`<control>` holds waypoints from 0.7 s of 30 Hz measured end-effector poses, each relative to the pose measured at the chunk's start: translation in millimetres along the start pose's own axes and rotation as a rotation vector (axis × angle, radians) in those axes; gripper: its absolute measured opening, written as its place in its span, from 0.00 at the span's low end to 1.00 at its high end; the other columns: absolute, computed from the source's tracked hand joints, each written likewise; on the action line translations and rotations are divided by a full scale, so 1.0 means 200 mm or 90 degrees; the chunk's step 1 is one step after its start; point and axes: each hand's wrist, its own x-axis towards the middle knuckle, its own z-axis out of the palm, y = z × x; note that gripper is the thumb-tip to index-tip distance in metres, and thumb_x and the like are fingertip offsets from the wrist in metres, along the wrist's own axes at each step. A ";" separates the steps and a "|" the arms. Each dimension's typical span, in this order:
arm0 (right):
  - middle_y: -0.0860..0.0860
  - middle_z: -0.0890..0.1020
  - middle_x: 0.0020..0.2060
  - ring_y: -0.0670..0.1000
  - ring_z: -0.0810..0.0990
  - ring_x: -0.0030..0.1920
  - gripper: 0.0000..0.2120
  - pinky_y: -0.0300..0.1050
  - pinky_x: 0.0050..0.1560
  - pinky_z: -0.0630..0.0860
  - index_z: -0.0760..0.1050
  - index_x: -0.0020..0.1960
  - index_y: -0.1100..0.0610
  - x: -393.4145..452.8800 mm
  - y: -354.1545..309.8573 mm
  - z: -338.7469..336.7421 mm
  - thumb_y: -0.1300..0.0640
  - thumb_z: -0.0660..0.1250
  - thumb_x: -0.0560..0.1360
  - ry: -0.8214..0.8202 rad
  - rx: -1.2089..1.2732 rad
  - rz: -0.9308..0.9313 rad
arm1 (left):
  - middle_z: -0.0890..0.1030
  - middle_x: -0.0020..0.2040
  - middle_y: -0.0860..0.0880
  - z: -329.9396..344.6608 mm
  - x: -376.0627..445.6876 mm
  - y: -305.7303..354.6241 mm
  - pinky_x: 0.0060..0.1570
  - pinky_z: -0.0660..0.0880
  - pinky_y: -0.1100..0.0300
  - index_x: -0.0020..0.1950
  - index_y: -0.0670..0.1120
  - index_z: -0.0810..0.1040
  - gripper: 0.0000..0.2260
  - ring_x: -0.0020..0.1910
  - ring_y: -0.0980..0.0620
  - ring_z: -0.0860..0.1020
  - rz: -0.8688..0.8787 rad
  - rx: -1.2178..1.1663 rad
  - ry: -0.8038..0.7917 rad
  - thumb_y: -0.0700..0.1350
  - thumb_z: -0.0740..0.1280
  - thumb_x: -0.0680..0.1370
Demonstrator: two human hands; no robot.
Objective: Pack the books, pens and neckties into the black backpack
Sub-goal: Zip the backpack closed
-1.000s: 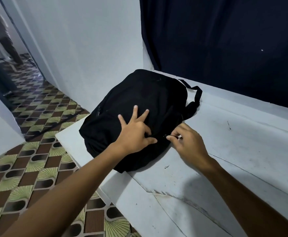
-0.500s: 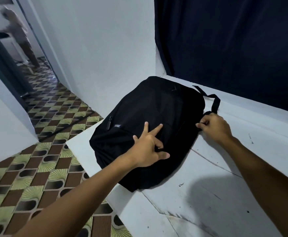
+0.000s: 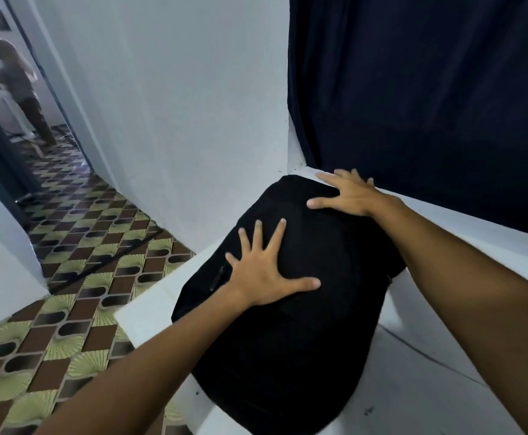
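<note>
The black backpack [image 3: 290, 324] lies flat and closed on the white table [image 3: 444, 372], bulging, its top end toward the dark curtain. My left hand [image 3: 265, 271] rests on its upper face with fingers spread and straight. My right hand [image 3: 347, 196] lies flat on the far top end of the bag, fingers spread. No books, pens or neckties are visible; whatever is inside the bag is hidden.
A dark blue curtain [image 3: 428, 98] hangs just behind the table. A white wall [image 3: 178, 105] stands to the left. Patterned floor tiles [image 3: 68, 277] run along the table's left edge. A person [image 3: 21, 86] stands far off in the doorway.
My right hand left the bag's right side by the strap and now lies flat on its far top end. My left hand opened wider on the bag. The view moved closer.
</note>
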 end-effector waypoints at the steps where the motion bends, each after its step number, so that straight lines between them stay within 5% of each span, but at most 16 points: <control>1: 0.48 0.57 0.77 0.55 0.54 0.77 0.49 0.62 0.74 0.51 0.54 0.75 0.36 0.03 0.02 0.01 0.20 0.63 0.58 -0.032 0.032 0.018 | 0.35 0.79 0.49 0.02 0.02 -0.03 0.68 0.43 0.26 0.75 0.66 0.34 0.56 0.76 0.40 0.32 0.012 0.005 -0.021 0.78 0.65 0.60; 15: 0.49 0.75 0.64 0.53 0.72 0.64 0.36 0.51 0.63 0.70 0.68 0.70 0.44 -0.18 0.04 0.04 0.29 0.66 0.67 0.064 0.082 0.140 | 0.34 0.79 0.55 -0.11 0.33 -0.24 0.70 0.44 0.28 0.72 0.73 0.36 0.55 0.77 0.44 0.33 0.212 0.010 -0.193 0.78 0.67 0.55; 21: 0.55 0.77 0.58 0.59 0.75 0.58 0.34 0.49 0.51 0.69 0.69 0.65 0.56 -0.50 -0.06 0.10 0.31 0.60 0.72 0.131 -0.041 0.309 | 0.45 0.79 0.60 -0.25 0.55 -0.14 0.76 0.43 0.40 0.69 0.76 0.49 0.42 0.78 0.50 0.38 0.312 0.024 -0.344 0.83 0.57 0.57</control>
